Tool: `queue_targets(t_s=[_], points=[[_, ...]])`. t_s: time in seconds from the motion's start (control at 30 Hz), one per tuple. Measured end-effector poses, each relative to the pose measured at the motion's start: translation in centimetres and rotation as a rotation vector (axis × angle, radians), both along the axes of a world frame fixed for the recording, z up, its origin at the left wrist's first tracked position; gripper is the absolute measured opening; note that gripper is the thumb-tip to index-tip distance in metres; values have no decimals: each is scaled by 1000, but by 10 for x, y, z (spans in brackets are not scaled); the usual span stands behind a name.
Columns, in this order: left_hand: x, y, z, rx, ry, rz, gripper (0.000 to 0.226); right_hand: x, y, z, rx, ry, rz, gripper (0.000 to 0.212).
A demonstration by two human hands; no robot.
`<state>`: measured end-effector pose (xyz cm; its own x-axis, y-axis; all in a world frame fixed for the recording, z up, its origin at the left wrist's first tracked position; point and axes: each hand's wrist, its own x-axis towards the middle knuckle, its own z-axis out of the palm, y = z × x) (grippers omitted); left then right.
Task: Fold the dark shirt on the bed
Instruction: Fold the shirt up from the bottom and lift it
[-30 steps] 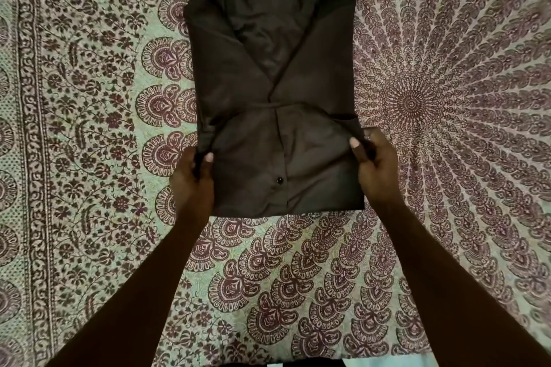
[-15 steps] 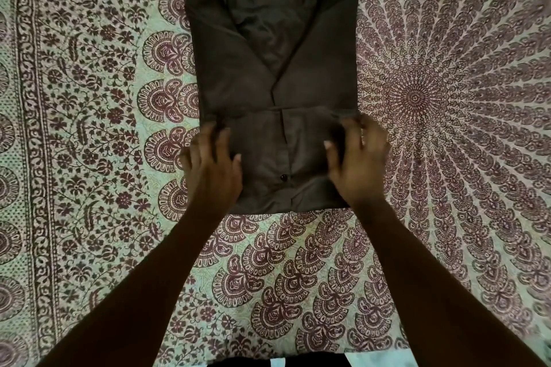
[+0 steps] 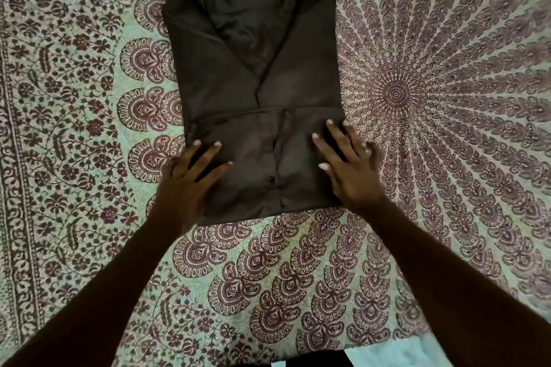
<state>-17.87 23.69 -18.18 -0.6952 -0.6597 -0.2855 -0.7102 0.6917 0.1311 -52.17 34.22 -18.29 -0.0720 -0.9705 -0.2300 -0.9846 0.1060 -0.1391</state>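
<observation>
The dark shirt (image 3: 253,74) lies on the bed as a narrow upright rectangle, both sides folded inward. Its bottom part is folded up over the middle, and a small button shows on that flap. My left hand (image 3: 190,176) lies flat with fingers spread on the flap's left edge. My right hand (image 3: 348,167) lies flat with fingers spread on the flap's right edge. Neither hand grips the cloth. The shirt's top end is cut off by the frame's upper edge.
The bed is covered by a pale green bedspread (image 3: 89,128) printed with dark red mandala and floral patterns, reaching every side of the view. A strip of plain light fabric (image 3: 387,357) shows at the bottom edge.
A second ago both hands pinched the flap's side edges. They let go and now rest flat on the flap with fingers spread.
</observation>
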Motion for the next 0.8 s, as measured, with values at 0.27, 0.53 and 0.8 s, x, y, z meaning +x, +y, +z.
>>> queue_targets(t_s=[0.27, 0.53, 0.8], points=[[49, -12, 3, -13, -26, -201, 75, -60, 55, -7, -11, 50, 400, 77], [46, -18, -2, 5, -12, -206, 71, -35, 38, -10, 45, -25, 348, 69], [20, -20, 0, 137, 458, 181, 47, -12, 16, -2, -211, -541, -124, 52]])
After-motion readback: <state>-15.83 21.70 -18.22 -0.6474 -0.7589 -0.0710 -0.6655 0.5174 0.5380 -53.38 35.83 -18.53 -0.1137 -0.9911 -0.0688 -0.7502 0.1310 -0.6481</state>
